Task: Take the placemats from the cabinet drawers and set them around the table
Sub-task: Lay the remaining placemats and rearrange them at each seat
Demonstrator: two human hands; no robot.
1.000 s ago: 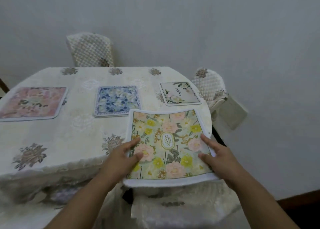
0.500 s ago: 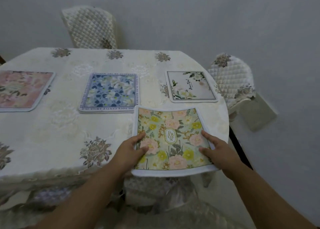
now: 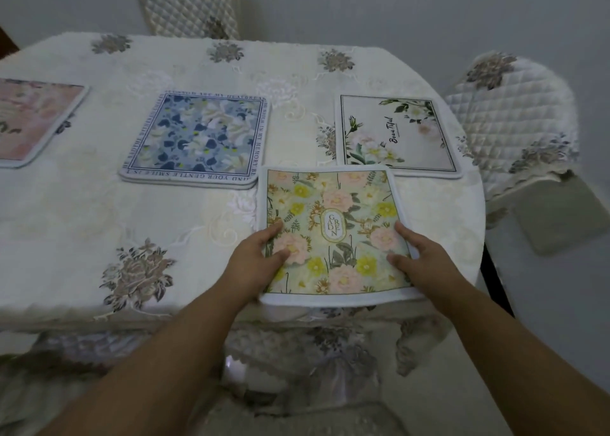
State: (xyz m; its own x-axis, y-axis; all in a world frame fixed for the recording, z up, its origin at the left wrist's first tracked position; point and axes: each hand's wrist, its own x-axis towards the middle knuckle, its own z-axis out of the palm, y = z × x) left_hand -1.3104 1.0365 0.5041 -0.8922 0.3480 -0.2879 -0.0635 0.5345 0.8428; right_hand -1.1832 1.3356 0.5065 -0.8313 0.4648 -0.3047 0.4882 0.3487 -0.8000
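Now, at your far left a pink placemat (image 3: 33,122) lies on the table (image 3: 82,211), then a blue placemat (image 3: 198,138). Your left hand (image 3: 254,260) pinches the green floral placemat (image 3: 333,234) at the table's near edge. Your right hand (image 3: 419,257) grips its other side, and a white placemat (image 3: 396,135) lies just beyond.

Yellow-and-pink floral placemat (image 3: 333,204) at the counter's (image 3: 82,211) near edge: its central oval badge (image 3: 333,230) holds staggered letters spelling "GARDEN". White placemat (image 3: 412,145) by the right edge: script "Beautiful". Blue placemat (image 3: 198,138) mid-counter: border capitals, legible parts "YOUR GENTLE SMILE", "IN MY MEMORY".
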